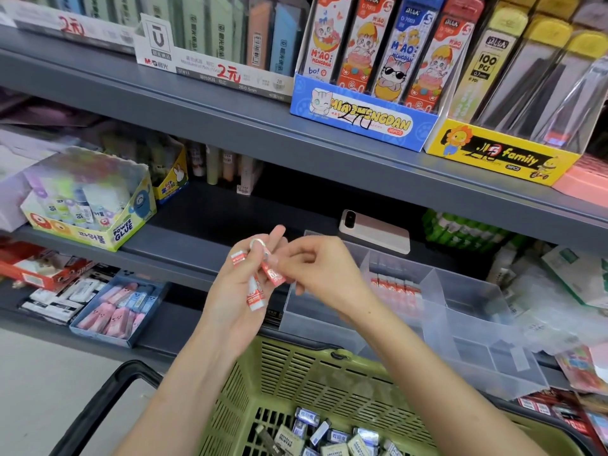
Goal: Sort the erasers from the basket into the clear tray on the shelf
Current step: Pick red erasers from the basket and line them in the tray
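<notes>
Right now my left hand [240,291] is curled round a small clutch of red-and-white erasers [256,299]. It holds them above the front edge of the shelf [197,255], just left of the clear tray [467,292]. My right hand [316,268] meets it, thumb and forefinger pinching one sleeved eraser [273,274] by its end, apparently to draw it out of the bunch. Loose erasers [329,436] in blue and beige wrappers lie on the bottom of the green basket [296,373], below my wrists. A row of red erasers [394,287] already stands in one of the tray's middle compartments. I judge these pieces light, faintly rubbery and stiff enough not to bend, though the glossy paper sleeves may slip between fingertips. I would take each one across its long flat sides, near the middle, so that the sleeve does not slide off the block on the way to the tray.
</notes>
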The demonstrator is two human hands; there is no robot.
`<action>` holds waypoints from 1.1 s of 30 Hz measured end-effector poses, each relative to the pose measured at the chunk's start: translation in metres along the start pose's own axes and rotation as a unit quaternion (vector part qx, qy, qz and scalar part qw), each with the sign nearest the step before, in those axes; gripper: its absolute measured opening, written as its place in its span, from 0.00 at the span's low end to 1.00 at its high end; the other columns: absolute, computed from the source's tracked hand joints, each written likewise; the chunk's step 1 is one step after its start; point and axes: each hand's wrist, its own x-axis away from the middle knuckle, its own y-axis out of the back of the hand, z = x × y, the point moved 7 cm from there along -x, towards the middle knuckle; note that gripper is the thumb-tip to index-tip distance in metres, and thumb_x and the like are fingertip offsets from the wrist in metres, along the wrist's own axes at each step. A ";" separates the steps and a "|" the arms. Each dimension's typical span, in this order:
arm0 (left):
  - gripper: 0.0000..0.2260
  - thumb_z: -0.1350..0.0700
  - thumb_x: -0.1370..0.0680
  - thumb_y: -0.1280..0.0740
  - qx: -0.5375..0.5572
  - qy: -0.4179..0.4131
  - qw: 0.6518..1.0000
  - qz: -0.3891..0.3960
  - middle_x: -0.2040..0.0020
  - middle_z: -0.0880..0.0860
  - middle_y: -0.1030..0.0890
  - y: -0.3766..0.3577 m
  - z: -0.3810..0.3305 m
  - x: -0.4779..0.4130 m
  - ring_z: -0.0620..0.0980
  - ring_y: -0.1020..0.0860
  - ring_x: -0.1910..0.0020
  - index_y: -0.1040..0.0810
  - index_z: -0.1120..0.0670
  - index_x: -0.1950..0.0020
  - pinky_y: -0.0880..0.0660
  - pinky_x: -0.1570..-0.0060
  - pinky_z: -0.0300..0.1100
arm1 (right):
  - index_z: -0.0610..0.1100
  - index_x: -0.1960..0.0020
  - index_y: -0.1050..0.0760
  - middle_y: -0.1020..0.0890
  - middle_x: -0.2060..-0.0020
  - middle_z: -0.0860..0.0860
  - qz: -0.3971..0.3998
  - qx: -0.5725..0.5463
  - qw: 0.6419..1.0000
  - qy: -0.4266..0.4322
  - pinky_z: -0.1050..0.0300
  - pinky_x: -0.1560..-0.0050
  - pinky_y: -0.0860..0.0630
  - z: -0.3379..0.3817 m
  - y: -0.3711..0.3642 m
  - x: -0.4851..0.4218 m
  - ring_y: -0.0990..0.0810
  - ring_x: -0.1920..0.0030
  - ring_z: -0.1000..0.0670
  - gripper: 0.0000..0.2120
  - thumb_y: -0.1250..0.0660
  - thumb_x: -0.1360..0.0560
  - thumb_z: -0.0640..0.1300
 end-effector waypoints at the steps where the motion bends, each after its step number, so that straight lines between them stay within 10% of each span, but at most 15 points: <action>1: 0.12 0.52 0.25 0.38 -0.013 0.000 1.000 0.015 0.37 0.51 0.21 -0.002 0.001 0.000 0.52 0.23 0.38 0.24 0.56 0.45 0.26 0.43 0.47 | 0.42 0.58 0.19 0.20 0.71 0.50 0.029 -0.020 0.999 -0.009 0.63 0.71 0.27 0.001 -0.004 0.002 0.25 0.73 0.59 0.04 0.29 0.28 0.43; 5: 0.15 0.50 0.26 0.36 -0.049 0.005 0.999 0.013 0.41 0.51 0.19 -0.001 0.004 0.000 0.50 0.20 0.42 0.23 0.55 0.43 0.21 0.47 0.45 | 0.40 0.59 0.19 0.21 0.72 0.48 0.063 -0.111 0.990 -0.054 0.66 0.75 0.32 -0.007 0.010 0.002 0.28 0.75 0.56 0.03 0.28 0.29 0.40; 11: 0.07 0.53 0.22 0.34 0.054 0.062 0.981 -0.176 0.68 0.51 0.29 0.032 0.008 0.000 0.45 0.31 0.71 0.28 0.56 0.55 0.35 0.79 0.33 | 0.32 0.59 0.20 0.24 0.72 0.43 -0.124 -0.085 0.969 -0.197 0.63 0.72 0.25 -0.057 0.070 -0.015 0.27 0.75 0.51 0.04 0.29 0.30 0.34; 20: 0.12 0.59 0.18 0.45 0.101 0.066 0.978 -0.168 0.64 0.54 0.29 0.025 0.009 0.002 0.48 0.31 0.66 0.25 0.63 0.46 0.31 0.63 0.40 | 0.39 0.65 0.25 0.22 0.70 0.46 -0.037 0.096 0.953 -0.285 0.63 0.72 0.30 -0.075 0.049 -0.047 0.27 0.73 0.51 0.07 0.28 0.30 0.37; 29: 0.11 0.54 0.22 0.38 0.001 -0.011 0.997 -0.074 0.47 0.51 0.16 0.013 -0.005 0.000 0.49 0.17 0.48 0.24 0.55 0.43 0.20 0.57 0.40 | 0.39 0.60 0.21 0.21 0.65 0.46 -0.077 0.361 0.923 -0.109 0.59 0.60 0.29 -0.040 0.050 -0.033 0.23 0.62 0.47 0.16 0.36 0.24 0.51; 33: 0.12 0.53 0.25 0.38 -0.042 -0.039 0.998 0.002 0.41 0.52 0.18 -0.002 -0.008 0.003 0.50 0.21 0.40 0.24 0.55 0.45 0.21 0.48 0.43 | 0.50 0.66 0.22 0.20 0.71 0.53 -0.079 0.060 0.995 0.028 0.57 0.63 0.24 -0.006 0.023 0.011 0.23 0.68 0.56 0.11 0.33 0.26 0.51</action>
